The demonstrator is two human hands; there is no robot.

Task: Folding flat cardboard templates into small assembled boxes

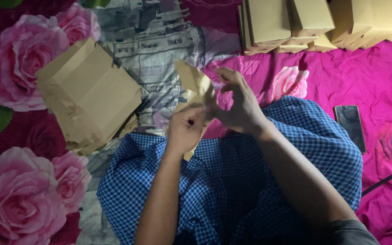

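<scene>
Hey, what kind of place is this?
Probably a home, with work done seated on a floor or bed: rose-print pink cloth, a stack of flat brown cardboard blanks, and folded cardboard boxes.

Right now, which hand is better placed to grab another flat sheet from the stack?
Probably the left hand. The flat stack lies on its side, with nothing between. The right hand is farther off and pinches the card piece both hands hold.

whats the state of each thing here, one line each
brown paper piece: partly folded, held up in both hands
left hand: closed on the paper's lower part
right hand: fingers pinching the paper's upper part
flat paper stack: unfolded, lying piled on the floral sheet
folded boxes: assembled, grouped at the top
phone: screen dark, lying flat
</scene>
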